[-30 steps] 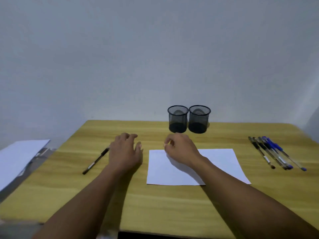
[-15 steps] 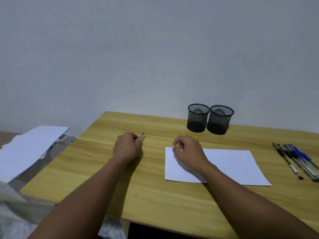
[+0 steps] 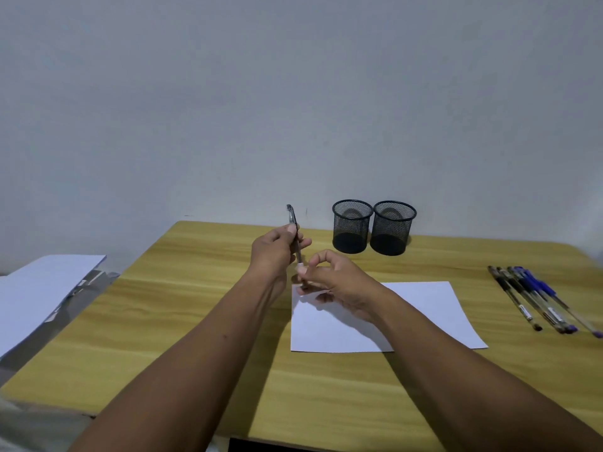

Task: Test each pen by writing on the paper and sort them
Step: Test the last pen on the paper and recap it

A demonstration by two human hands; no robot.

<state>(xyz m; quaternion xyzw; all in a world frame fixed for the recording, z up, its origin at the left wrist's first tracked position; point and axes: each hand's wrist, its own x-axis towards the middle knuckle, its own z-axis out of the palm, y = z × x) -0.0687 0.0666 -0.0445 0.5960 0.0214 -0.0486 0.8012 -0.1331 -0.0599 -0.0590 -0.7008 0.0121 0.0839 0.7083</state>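
A black pen [image 3: 295, 238] stands nearly upright above the table, its clip end up. My left hand [image 3: 275, 252] grips its barrel between thumb and fingers. My right hand [image 3: 332, 282] pinches the pen's lower end, just over the top left corner of the white paper [image 3: 424, 308]. Two black mesh cups [image 3: 352, 226] [image 3: 393, 228] stand side by side at the back of the wooden table [image 3: 195, 321]. Several pens, black and blue [image 3: 538, 298], lie in a row at the right.
A stack of white sheets [image 3: 39, 288] lies on a grey surface off the table's left edge. The wall rises right behind the cups. The table's front edge runs near the bottom of the view.
My left hand took the black pen off the table at the left and lifted it upright. My right hand left the paper and came up to pinch its lower end.
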